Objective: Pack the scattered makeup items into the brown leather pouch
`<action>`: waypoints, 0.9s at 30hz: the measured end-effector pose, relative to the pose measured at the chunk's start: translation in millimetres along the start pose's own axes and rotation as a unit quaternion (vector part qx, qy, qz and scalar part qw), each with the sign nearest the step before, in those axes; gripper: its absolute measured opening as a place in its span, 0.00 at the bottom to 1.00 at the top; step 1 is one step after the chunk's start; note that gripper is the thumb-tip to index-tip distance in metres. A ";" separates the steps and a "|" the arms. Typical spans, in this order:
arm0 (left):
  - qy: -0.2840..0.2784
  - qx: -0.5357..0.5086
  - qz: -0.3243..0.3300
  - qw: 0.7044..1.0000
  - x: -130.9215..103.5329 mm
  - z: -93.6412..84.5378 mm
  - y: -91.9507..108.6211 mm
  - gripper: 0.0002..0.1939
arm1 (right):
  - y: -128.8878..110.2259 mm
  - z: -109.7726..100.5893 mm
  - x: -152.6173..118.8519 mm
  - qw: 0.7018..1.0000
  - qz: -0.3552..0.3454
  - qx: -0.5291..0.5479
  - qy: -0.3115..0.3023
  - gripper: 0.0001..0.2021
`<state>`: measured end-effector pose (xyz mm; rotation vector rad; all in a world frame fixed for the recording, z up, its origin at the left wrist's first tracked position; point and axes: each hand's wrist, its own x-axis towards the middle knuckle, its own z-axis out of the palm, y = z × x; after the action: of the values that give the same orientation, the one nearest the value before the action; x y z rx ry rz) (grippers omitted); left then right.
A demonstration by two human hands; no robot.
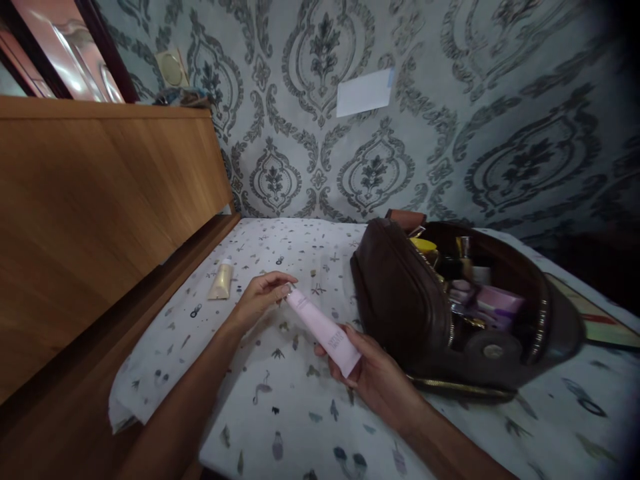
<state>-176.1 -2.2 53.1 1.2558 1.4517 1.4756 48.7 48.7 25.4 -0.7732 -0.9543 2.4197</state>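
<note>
A long pale pink squeeze tube (320, 325) is held tilted above the patterned cloth, between both hands. My right hand (367, 367) is closed around its broad, flat end, with printed lettering facing up. At the narrow end, the fingers of my left hand (267, 293) are pinched on the cap. To the left of that hand lies a small gold tube (221, 280) with a white cap. Just right of my right hand stands an unzipped dark brown bag (400, 293), holding a pink box (497, 307), a yellow-lidded jar (424, 246) and several other cosmetics.
The printed white cloth (280, 400) covers the surface up to the wallpapered wall (320, 147). A wooden cabinet side (110, 200) rises on the left. A flat, coloured board or book (600, 317) lies behind the bag on the right. A white paper (365, 93) is on the wall.
</note>
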 end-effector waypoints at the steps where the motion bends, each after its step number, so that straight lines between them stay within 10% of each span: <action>1: -0.001 -0.003 0.002 1.000 0.0 -0.1 -0.3 0.16 | 0.5 -0.5 0.5 1.000 -0.001 0.003 0.001 0.16; 19: -0.006 -0.072 0.040 0.997 0.6 -3.4 -3.4 0.15 | -2.8 -1.8 0.2 0.995 0.067 0.076 -0.022 0.18; 27: 0.001 -0.119 0.037 0.992 0.3 1.2 0.4 0.12 | 3.5 1.3 -3.8 0.997 -0.060 -0.035 -0.041 0.27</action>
<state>-174.9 -1.7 53.4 1.1714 1.1997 1.6463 50.1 43.6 25.0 -0.6255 -1.0891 2.3414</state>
